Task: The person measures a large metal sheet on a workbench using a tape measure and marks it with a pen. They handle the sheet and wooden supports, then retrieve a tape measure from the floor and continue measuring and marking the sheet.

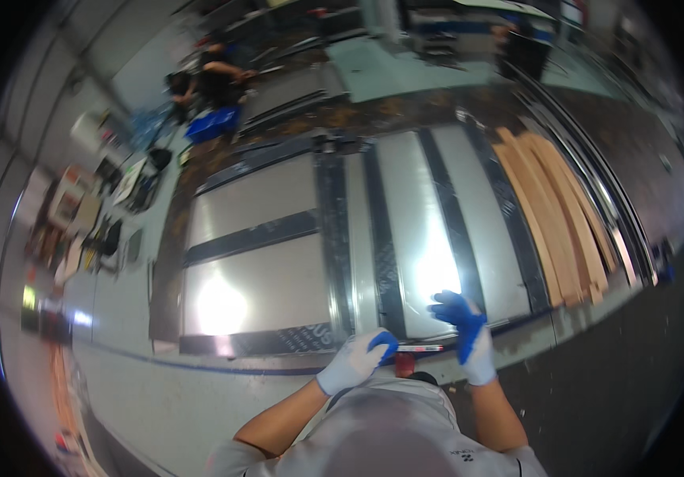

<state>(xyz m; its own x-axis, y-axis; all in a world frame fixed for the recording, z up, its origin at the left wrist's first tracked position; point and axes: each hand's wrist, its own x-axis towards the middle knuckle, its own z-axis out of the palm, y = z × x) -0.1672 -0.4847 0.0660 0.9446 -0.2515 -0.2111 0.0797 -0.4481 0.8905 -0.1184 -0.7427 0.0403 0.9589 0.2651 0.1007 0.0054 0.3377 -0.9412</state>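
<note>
Both of my hands wear white gloves with blue palms and fingers. My left hand [364, 355] is closed around one end of a slim marker pen [423, 348], which points right along the near edge of the table. To its right, my right hand [466, 330] is raised with fingers apart and nothing visible in it, over the near edge of a shiny metal panel [417, 230]. Dark protective film strips [457, 226] run lengthwise over this panel. Left of it lies a second metal panel [258, 278] with dark film strips along its edges and across its middle.
Wooden strips [552, 215] lie right of the panels, beside long metal profiles [596, 183]. A small red object [404, 365] is by the near edge, below the pen. Far left, a person [218, 75] works near a blue bin [213, 125]. Another person [523, 54] is at the far right.
</note>
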